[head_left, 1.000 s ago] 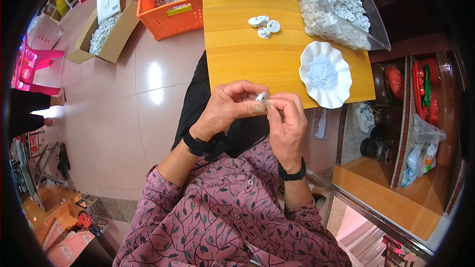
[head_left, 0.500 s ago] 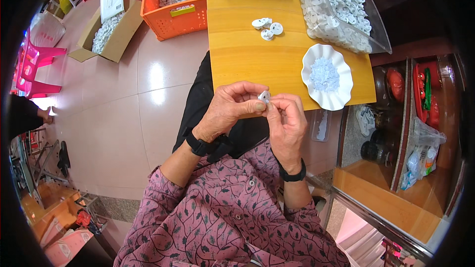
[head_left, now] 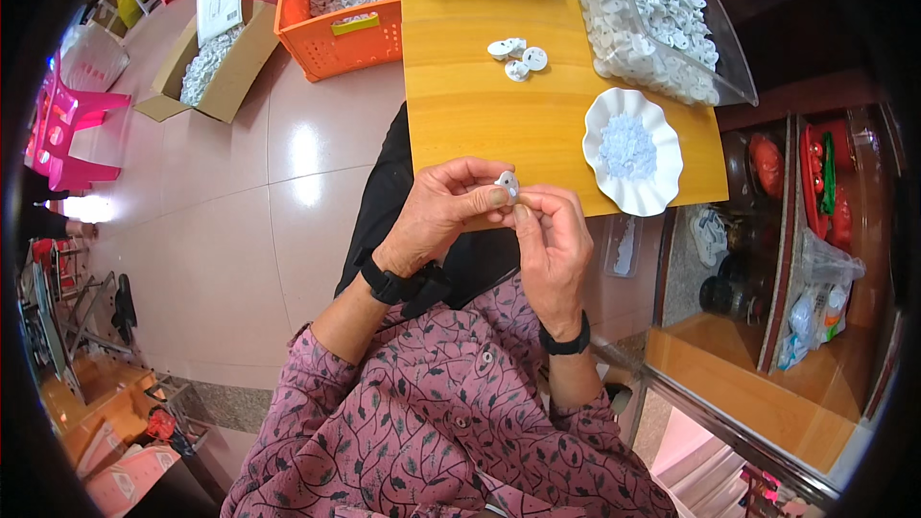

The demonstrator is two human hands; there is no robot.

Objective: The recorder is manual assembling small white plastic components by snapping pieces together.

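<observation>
Just past the table's near edge, my left hand [head_left: 443, 211] pinches a small round white plastic disc [head_left: 507, 184] with dark holes between thumb and index finger. My right hand [head_left: 554, 237] is closed in a pinch at the disc's lower right edge; its fingertips hide whatever they hold. A few similar white discs [head_left: 519, 58] lie together on the yellow wooden table [head_left: 460, 115]. To their right, a white wavy-rimmed dish [head_left: 645, 196] carries a heap of small pale-blue translucent pieces [head_left: 626, 146].
Clear bags [head_left: 614, 34] of white discs cover the table's far side, one in a clear tray. An orange crate [head_left: 336, 43] and a cardboard box [head_left: 211, 101], both with white parts, stand left. A pink stool [head_left: 82, 125] is farther left; a shelf cabinet [head_left: 748, 364] stands right.
The disc has tipped between my fingers, showing more of its holed face. My right fingertips have shifted slightly down and left along its edge.
</observation>
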